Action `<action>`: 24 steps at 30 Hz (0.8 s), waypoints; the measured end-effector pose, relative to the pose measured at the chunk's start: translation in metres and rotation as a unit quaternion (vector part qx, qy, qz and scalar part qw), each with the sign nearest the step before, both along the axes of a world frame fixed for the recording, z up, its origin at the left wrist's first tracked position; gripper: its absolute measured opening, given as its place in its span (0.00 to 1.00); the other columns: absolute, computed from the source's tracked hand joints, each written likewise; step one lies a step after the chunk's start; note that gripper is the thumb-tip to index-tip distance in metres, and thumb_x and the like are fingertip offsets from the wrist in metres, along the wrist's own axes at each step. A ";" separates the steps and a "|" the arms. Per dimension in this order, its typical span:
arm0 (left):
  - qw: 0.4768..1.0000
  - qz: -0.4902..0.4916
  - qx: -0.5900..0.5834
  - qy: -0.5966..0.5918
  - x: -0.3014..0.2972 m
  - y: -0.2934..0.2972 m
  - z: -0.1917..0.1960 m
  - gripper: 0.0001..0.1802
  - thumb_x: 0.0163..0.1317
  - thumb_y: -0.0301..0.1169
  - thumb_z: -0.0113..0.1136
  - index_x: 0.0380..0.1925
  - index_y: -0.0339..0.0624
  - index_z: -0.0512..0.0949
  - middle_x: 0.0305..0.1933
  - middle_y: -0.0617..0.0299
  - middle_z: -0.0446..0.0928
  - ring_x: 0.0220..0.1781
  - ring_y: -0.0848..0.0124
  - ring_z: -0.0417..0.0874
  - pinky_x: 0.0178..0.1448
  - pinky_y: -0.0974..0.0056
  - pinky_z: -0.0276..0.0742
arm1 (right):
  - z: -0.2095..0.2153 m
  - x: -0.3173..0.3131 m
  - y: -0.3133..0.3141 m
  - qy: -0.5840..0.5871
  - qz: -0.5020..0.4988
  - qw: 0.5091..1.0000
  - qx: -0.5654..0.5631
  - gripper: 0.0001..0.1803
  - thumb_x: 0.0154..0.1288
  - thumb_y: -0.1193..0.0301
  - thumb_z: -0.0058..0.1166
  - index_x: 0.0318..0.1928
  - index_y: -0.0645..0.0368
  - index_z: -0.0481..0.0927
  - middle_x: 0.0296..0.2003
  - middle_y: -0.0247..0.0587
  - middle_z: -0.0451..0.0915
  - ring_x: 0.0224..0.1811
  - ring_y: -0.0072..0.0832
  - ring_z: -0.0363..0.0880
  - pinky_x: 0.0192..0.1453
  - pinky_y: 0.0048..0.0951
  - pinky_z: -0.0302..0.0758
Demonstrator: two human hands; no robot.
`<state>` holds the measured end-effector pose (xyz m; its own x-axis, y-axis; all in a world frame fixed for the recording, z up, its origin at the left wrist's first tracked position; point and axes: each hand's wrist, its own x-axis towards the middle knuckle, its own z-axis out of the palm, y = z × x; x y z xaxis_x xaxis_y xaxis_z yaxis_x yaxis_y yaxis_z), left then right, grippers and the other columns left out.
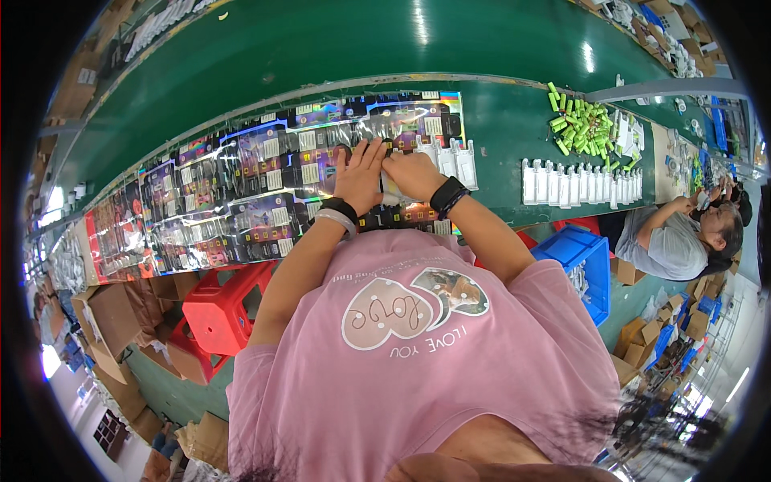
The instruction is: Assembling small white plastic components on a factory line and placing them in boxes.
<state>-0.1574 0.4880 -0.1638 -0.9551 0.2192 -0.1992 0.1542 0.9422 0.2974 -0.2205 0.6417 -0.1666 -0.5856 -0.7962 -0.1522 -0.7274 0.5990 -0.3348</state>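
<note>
My left hand (361, 174) lies flat with its fingers stretched out over glossy, dark printed sheets (265, 173) spread along the green worktable. Close beside it, my right hand (413, 174) has its fingers curled down; what they grip, if anything, is hidden under the hand. A small whitish piece (391, 198) shows just below and between the two hands, and its kind is not clear. Several white plastic housings (458, 165) lie against the right hand's far side, on the sheets' right end.
Farther right stand a row of white plastic housings (580, 184) and a pile of bright green cylindrical cells (585, 127). A blue bin (577, 249) sits below the table edge, red stools (229, 309) and cardboard boxes at lower left. Another person (679, 241) works at far right.
</note>
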 end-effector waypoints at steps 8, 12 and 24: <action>1.000 0.004 -0.002 0.002 0.004 -0.003 -0.001 0.58 0.37 0.43 0.74 0.69 0.48 0.52 0.73 0.64 0.50 0.74 0.63 0.50 0.72 0.42 0.46 | 0.032 0.013 0.044 -0.447 -0.024 0.881 -0.155 0.05 0.61 0.71 0.54 0.34 0.59 0.74 0.30 0.38 0.77 0.27 0.22 0.76 0.32 0.26 0.75; 0.998 0.009 0.060 0.008 0.000 -0.008 0.013 0.60 0.34 0.44 0.75 0.69 0.46 0.52 0.73 0.61 0.50 0.74 0.62 0.51 0.72 0.43 0.45 | 0.022 0.006 0.059 -0.723 -0.165 0.586 -0.326 0.08 0.64 0.75 0.47 0.42 0.62 0.74 0.26 0.39 0.76 0.20 0.20 0.72 0.21 0.17 0.69; 0.999 0.035 0.036 -0.007 0.011 -0.030 0.005 0.59 0.33 0.42 0.76 0.68 0.49 0.55 0.73 0.64 0.52 0.74 0.62 0.53 0.71 0.45 0.50 | -0.006 -0.002 -0.013 -0.315 -0.146 0.885 -0.310 0.07 0.57 0.67 0.57 0.32 0.57 0.79 0.23 0.34 0.78 0.26 0.31 0.79 0.26 0.31 0.72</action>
